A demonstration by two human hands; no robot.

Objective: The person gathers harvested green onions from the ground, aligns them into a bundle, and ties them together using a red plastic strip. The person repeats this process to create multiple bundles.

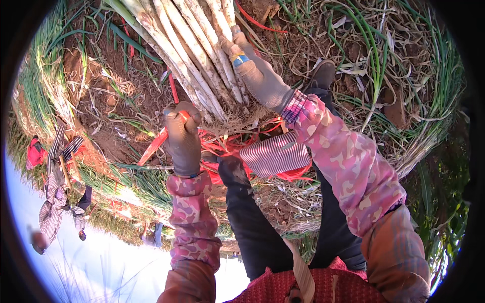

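Observation:
My left hand (183,134), in a brown knit glove, is closed around a red plastic strap (153,146). One end hangs out of the fist at lower left; another stretch runs up towards the bundle's left side. Just right of that fist lies the root end of a bundle of long white-stemmed scallions (201,53), soil clinging to the stalks. Also gloved, with blue and yellow tape on one finger, my right hand (261,74) grips the bundle's right side. The green tops leave the picture above.
A striped cloth (274,154) lies over loose red straps (295,174) between my feet. More scallions are heaped at right (428,125) and left (57,87). Dry leaves litter the soil (132,87). Other people (53,204) appear upside down at lower left.

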